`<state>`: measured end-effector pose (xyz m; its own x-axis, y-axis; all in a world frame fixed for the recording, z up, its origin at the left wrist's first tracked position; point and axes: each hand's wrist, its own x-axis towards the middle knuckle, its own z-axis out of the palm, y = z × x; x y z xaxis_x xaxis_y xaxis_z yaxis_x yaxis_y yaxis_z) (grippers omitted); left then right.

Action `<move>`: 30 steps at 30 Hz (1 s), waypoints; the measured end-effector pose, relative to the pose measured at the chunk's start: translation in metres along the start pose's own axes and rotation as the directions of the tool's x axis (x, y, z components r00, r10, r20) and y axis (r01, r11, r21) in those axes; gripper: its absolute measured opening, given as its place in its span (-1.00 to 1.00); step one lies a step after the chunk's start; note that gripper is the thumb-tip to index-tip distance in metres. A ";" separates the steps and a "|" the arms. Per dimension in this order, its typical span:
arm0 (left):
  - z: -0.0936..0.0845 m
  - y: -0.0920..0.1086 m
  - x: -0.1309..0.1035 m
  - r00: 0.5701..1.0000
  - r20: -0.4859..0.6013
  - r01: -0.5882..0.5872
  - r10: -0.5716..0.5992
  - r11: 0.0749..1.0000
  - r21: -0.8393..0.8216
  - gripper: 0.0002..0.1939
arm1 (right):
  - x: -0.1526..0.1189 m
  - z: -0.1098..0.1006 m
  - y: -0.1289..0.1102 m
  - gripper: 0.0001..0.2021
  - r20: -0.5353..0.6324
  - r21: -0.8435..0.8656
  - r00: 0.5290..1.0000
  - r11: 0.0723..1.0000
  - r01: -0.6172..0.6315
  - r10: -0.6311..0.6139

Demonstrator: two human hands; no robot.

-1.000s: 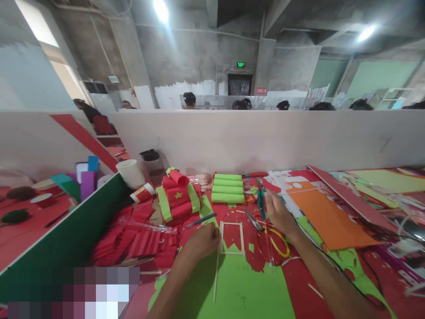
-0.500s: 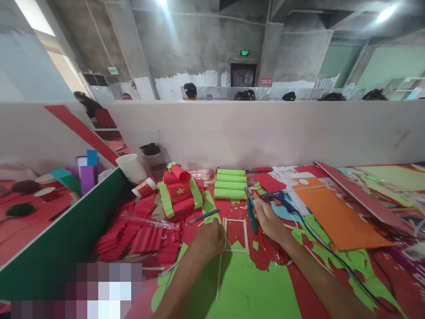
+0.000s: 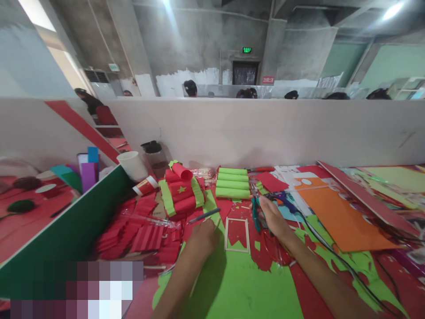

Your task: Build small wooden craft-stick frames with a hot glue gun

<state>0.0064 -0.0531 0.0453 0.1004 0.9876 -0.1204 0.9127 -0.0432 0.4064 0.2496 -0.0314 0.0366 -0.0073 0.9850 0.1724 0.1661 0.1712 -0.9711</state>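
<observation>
My left hand [image 3: 205, 237] is closed on a thin wooden stick [image 3: 195, 283], whose ends show above and below the fist. Just right of it lies a small rectangular frame of wooden sticks [image 3: 248, 235], partly on a green sheet [image 3: 259, 288]. My right hand [image 3: 270, 212] grips a pair of pliers [image 3: 255, 215] with teal handles, jaws pointing away from me. Close behind these jaws is a row of rolled green paper tubes [image 3: 232, 183]. A grey pen [image 3: 205, 215] rests just beyond my left hand. Beside my right hand sits a blue glue gun [image 3: 285, 201] with a cable.
A red and green paper model [image 3: 182, 190] with a star stands at the back left. Folded red paper pieces [image 3: 146, 235] pile beside a green divider [image 3: 66, 230]. Orange sheets [image 3: 338, 212] and green scraps [image 3: 361, 274] cover the right. A white partition [image 3: 249, 128] closes off the back.
My left hand has moved left, away from the stick frame, carrying the stick, which now tilts more. My right hand and the pliers have shifted slightly right.
</observation>
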 end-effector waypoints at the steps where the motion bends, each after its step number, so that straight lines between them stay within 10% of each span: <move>1: -0.004 -0.002 0.001 1.000 0.015 0.001 -0.001 1.000 -0.019 -0.94 | 0.000 0.000 -0.001 -0.46 0.022 0.060 1.000 0.998 -0.018 0.017; 6: -0.031 -0.007 0.008 0.996 -0.022 -0.090 0.092 0.860 -0.502 -0.79 | 0.000 -0.001 -0.006 -0.47 0.051 0.289 0.994 0.952 -0.103 0.092; 10: -0.044 -0.002 0.010 0.974 -0.220 -0.223 0.049 0.331 -0.917 -0.73 | -0.003 -0.005 -0.013 -0.50 0.090 0.235 0.992 0.967 -0.102 0.083; 14: -0.039 0.011 0.008 0.949 -0.302 -0.306 -0.094 -0.041 -0.951 -0.69 | -0.013 -0.004 -0.027 -0.45 0.203 0.071 0.979 0.996 -0.051 0.036; 20: -0.018 0.032 0.008 0.933 -0.325 -0.349 -0.157 -0.169 -0.922 -0.69 | -0.031 0.008 -0.041 -0.45 0.247 -0.294 0.969 0.953 0.070 0.005; 30: -0.001 0.045 0.004 0.945 -0.305 -0.320 -0.120 -0.147 -0.936 -0.70 | -0.039 0.021 -0.044 -0.44 0.230 -0.336 0.973 0.939 0.078 0.002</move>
<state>0.0479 -0.0509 0.0640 -0.1351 0.9843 0.1136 -0.5367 -0.1690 0.8267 0.2218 -0.0766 0.0697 -0.2336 0.9638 0.1281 0.4866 0.2300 -0.8428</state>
